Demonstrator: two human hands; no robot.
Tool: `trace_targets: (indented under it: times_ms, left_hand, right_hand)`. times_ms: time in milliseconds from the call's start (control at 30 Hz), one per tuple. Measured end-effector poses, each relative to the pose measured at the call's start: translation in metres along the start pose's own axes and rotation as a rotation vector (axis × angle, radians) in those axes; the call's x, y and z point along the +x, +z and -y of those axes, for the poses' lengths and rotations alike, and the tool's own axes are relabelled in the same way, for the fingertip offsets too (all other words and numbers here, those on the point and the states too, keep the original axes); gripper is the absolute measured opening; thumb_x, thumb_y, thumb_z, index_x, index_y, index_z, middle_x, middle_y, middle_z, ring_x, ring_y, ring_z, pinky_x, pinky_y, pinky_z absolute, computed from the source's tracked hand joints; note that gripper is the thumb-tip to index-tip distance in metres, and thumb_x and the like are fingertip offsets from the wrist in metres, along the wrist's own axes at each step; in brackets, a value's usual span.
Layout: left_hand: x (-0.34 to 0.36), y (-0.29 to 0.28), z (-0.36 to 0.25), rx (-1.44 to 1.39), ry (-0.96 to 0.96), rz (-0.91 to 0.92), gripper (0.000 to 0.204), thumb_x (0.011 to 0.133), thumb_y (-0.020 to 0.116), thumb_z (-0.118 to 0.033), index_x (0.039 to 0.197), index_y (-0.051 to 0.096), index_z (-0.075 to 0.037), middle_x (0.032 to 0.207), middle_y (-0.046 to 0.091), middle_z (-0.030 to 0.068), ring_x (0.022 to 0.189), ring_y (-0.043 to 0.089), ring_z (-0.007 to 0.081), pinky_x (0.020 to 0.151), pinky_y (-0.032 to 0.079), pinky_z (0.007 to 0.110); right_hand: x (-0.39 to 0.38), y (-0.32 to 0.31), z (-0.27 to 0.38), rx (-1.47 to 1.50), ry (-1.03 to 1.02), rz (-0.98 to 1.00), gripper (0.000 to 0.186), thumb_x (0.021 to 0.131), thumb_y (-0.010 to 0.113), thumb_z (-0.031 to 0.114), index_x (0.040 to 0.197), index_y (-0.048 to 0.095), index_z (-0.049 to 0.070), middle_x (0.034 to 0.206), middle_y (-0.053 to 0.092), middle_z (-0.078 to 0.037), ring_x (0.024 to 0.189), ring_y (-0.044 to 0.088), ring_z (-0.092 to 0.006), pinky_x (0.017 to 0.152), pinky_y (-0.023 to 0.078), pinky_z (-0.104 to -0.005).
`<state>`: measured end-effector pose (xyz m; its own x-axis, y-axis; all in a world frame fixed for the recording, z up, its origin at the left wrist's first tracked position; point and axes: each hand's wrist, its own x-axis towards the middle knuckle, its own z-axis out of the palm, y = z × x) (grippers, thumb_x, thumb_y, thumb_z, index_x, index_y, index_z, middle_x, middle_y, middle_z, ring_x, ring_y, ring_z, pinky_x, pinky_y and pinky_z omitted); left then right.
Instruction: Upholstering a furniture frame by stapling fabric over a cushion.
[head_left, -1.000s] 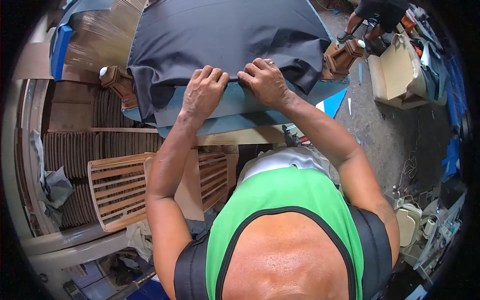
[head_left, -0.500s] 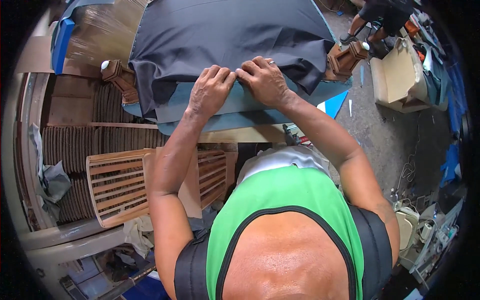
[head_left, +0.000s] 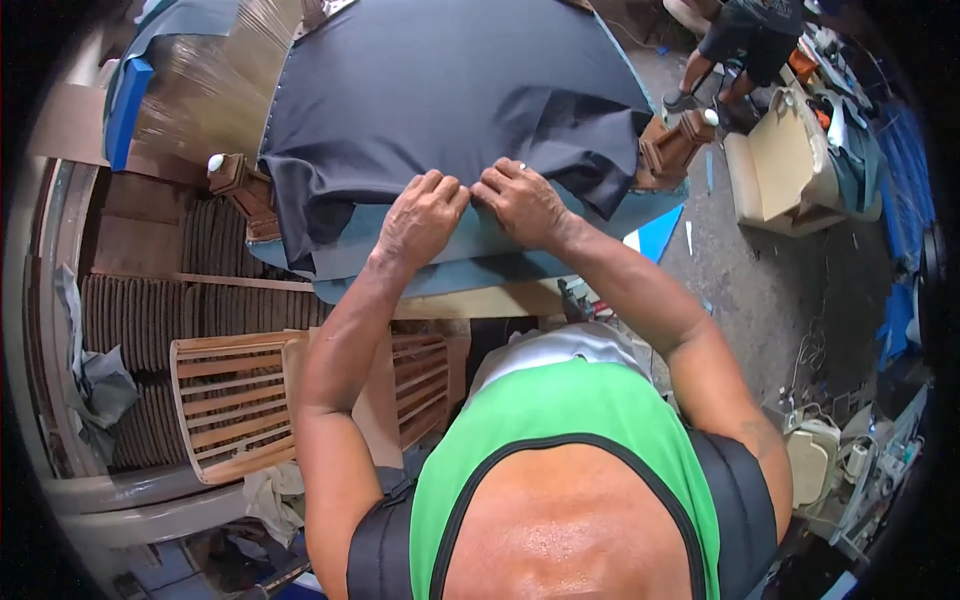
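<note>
A dark fabric sheet (head_left: pixel 440 90) is spread over an upturned piece of upholstered furniture in front of me, bunched in folds at both near corners. My left hand (head_left: pixel 425 217) and my right hand (head_left: pixel 520 203) sit side by side at the middle of its near edge, thumbs almost touching. Both are closed, fingers curled down and pinching the edge of the cloth. Beneath it shows blue-grey upholstery (head_left: pixel 385 250). A carved wooden leg with a white tip stands at either side, the left leg (head_left: pixel 240 185) and the right leg (head_left: pixel 675 150).
A wooden beam (head_left: pixel 480 303) runs below the upholstery, with a clamp (head_left: pixel 580 300) near my right forearm. Slatted wooden frames (head_left: pixel 235 405) lie at lower left. A beige armchair frame (head_left: pixel 790 165) stands on the floor at right. Behind it another person (head_left: pixel 745 50) is partly visible.
The whole view has shifted, so the furniture sits a little lower in it. Both hands keep their pinch at the near edge of the fabric. More of the other person shows.
</note>
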<state>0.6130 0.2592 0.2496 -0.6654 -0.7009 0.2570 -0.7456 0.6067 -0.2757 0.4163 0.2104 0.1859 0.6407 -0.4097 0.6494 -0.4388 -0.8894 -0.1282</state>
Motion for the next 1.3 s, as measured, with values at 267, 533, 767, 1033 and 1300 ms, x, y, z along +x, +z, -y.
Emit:
trace_targets:
  times_ms: [267, 533, 767, 1033, 1300]
  left_hand:
    - [-0.001, 0.002, 0.000, -0.039, 0.005, 0.013, 0.013, 0.081, 0.059, -0.012, 0.093, 0.062, -0.006, 0.095, 0.058, 0.0075, 0.095, 0.057, 0.0242, 0.087, 0.048, 0.037]
    - [0.002, 0.007, -0.001, -0.047, -0.008, -0.013, 0.016, 0.076, 0.062, -0.008, 0.091, 0.061, -0.004, 0.090, 0.056, 0.0073, 0.089, 0.058, 0.0232, 0.081, 0.049, 0.036]
    - [-0.010, 0.002, -0.037, 0.135, -0.184, 0.159, 0.048, 0.083, 0.059, -0.009, 0.130, 0.061, 0.000, 0.123, 0.061, 0.0126, 0.114, 0.058, 0.0265, 0.101, 0.048, 0.040]
    - [-0.003, -0.006, -0.055, 0.074, -0.372, 0.271, 0.052, 0.090, 0.066, -0.019, 0.139, 0.057, -0.005, 0.133, 0.056, 0.0107, 0.123, 0.053, 0.0257, 0.111, 0.038, 0.043]
    - [-0.019, 0.006, -0.049, 0.034, -0.333, 0.083, 0.052, 0.083, 0.072, -0.018, 0.133, 0.060, -0.007, 0.126, 0.057, 0.0089, 0.117, 0.056, 0.0239, 0.108, 0.041, 0.044]
  right_hand:
    - [-0.007, -0.004, 0.005, 0.042, 0.066, 0.002, 0.024, 0.082, 0.062, 0.014, 0.104, 0.066, 0.006, 0.103, 0.064, -0.009, 0.104, 0.060, -0.0258, 0.090, 0.052, -0.0384]
    - [-0.222, -0.009, 0.052, 0.070, 0.759, 0.574, 0.028, 0.082, 0.061, 0.005, 0.109, 0.069, 0.006, 0.101, 0.067, -0.017, 0.098, 0.064, -0.0374, 0.080, 0.053, -0.0463]
    - [-0.373, 0.135, 0.007, 0.108, 0.578, 0.884, 0.056, 0.083, 0.066, 0.039, 0.130, 0.058, 0.011, 0.134, 0.056, -0.015, 0.125, 0.052, -0.0363, 0.107, 0.040, -0.0547]
    - [-0.425, 0.214, -0.013, 0.069, 0.659, 1.199, 0.049, 0.102, 0.040, 0.033, 0.145, 0.045, 0.010, 0.148, 0.046, -0.016, 0.139, 0.039, -0.0356, 0.111, 0.027, -0.0634]
    - [-0.360, 0.113, 0.008, 0.303, 0.402, 1.320, 0.044, 0.092, 0.055, 0.041, 0.114, 0.065, 0.005, 0.088, 0.070, -0.020, 0.086, 0.067, -0.0412, 0.077, 0.054, -0.0508]
